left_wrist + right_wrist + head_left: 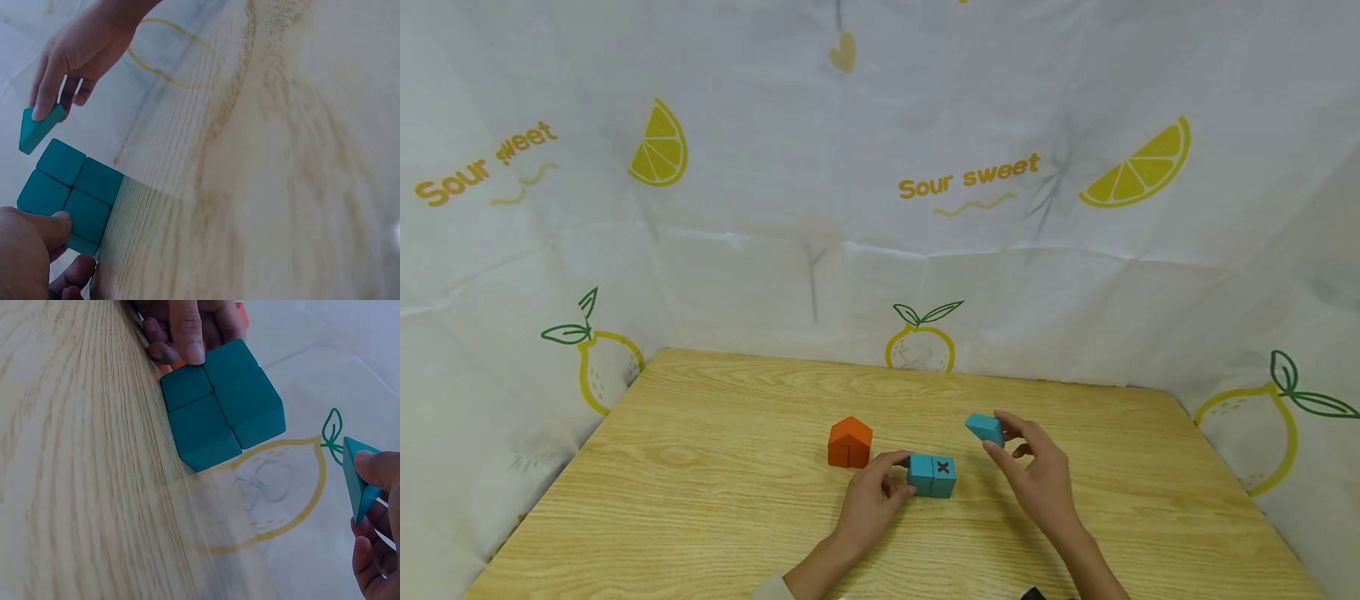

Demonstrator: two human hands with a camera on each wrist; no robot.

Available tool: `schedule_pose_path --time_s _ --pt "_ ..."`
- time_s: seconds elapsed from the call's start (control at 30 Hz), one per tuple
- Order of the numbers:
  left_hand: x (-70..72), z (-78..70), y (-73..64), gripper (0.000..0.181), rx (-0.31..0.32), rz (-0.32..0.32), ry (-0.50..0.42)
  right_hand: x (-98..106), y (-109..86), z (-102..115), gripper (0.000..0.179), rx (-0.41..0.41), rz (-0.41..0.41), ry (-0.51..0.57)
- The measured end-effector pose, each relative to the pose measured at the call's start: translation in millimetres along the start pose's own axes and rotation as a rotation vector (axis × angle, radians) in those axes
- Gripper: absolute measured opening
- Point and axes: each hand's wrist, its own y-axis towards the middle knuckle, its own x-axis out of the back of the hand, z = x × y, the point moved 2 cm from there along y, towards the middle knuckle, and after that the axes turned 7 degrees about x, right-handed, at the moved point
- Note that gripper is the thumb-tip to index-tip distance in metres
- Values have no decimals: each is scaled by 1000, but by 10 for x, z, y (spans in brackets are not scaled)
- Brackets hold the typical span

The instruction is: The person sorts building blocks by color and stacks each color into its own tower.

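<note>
A stack of blue cube blocks (931, 477), two wide and two high, stands on the table; one top face bears a dark X mark. My left hand (871, 498) grips the stack's left side, its thumb (57, 230) against the front and a finger reaching behind. To the right, my right hand (1036, 473) pinches a blue triangular block (985, 428) between thumb and fingers. This block is held in the air, apart from the cubes. In the right wrist view the triangular block (359, 478) shows its sloping side.
An orange house-shaped group of blocks (850, 443) stands on the wooden table (700, 500), left of the cubes and just beyond my left hand. White cloth (790, 283) printed with lemons rises behind the table and at both sides. A small dark object (1033, 593) shows at the bottom edge.
</note>
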Motion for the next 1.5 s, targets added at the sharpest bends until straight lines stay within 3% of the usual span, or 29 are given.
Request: schedule_pose_path --time_s 0.7,1.0,1.13,1.5 --pt "-5 4 5 42 -4 -7 10 -150 -33 125 48 53 58 20" --pt "-6 17 4 43 -50 -22 26 -265 -82 212 53 159 125 18" --pt "-2 14 3 43 -38 -11 24 -321 -109 229 56 193 129 26" --pt "-3 -6 13 45 1 -5 25 -378 -140 262 55 176 159 -6"
